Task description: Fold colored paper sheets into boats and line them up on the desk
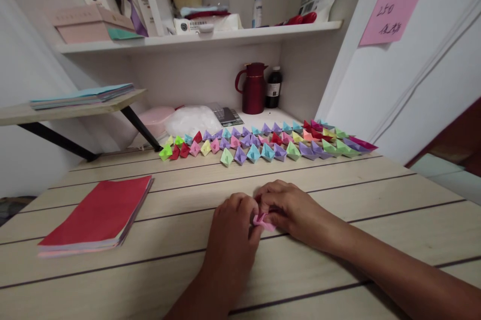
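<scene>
A small piece of folded pink paper [267, 225] is pinched between both hands, just above the wooden table [180, 260]. My left hand [236, 225] grips its left side with thumb and curled fingers. From the right, my right hand [289, 210] closes on the same paper, and the two hands nearly touch. Fingers cover much of the paper, so its full shape is hidden. Beyond the hands stand several rows of folded paper boats [253, 152] in many colours. Left of the hands lies a stack of coloured paper [99, 212], red sheet on top.
A raised wooden stand [131, 97] at left carries another paper stack [80, 95]. At the back are a dark red jug [254, 88], a dark bottle [274, 88] and a white plastic bag [193, 122]. A white shelf [225, 34] with boxes hangs above.
</scene>
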A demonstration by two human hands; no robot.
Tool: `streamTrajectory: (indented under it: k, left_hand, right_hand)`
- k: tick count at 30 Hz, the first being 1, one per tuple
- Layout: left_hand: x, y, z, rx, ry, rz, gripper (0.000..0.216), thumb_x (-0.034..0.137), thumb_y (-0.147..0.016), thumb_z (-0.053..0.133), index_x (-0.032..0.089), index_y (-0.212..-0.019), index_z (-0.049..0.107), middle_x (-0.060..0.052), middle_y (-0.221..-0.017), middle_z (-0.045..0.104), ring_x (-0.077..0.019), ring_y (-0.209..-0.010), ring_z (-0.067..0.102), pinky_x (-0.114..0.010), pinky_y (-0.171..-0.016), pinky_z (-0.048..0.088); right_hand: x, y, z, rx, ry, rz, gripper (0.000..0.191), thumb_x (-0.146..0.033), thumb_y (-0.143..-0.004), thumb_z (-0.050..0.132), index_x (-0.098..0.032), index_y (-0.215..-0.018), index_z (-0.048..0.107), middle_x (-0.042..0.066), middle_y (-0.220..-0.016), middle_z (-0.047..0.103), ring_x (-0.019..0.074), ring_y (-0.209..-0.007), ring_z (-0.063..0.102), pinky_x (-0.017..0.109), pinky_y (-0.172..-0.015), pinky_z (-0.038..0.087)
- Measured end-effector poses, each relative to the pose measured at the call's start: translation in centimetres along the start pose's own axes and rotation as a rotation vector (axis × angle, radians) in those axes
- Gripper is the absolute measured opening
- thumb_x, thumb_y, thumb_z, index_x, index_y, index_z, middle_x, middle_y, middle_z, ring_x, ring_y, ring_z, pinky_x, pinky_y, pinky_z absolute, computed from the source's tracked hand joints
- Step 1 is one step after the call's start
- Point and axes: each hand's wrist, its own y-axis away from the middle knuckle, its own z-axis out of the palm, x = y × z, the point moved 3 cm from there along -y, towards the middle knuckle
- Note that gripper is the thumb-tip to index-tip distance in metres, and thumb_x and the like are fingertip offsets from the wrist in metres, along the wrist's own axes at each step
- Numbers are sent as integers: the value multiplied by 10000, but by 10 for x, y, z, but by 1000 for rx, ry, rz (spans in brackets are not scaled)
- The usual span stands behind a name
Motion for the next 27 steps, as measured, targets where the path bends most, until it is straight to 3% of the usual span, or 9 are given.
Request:
streamTrajectory:
  k: [16,21,27]
  left_hand:
    - [3,0,-1,-5,-30,38,194,93,-759,582,247,-871,547,-7,-1096,559,-204,-1035,515,-379,-896,384]
    - [0,1,0,14,-43,55,223,96,-779,562,261,-929,561,-12,-1227,524,-209,-1136,487,-395,-957,363]
    - [1,0,0,-62,-92,49,127,120,-775,590,233,-831,572,-5,-1129,575,-208,-1066,509,-391,-937,367]
  right_hand:
    - [1,0,-1,21,-22,-6,176,-46,-718,652,-219,-750,653,0,-888,690,188,-871,588,303,-804,426]
    - [1,0,0,21,-5,12,154,-64,-721,655,-214,-751,643,8,-877,686,195,-877,584,304,-802,424]
    - [0,0,-1,10,-10,15,167,-56,-723,640,-221,-742,647,2,-874,685,187,-869,583,299,-802,416]
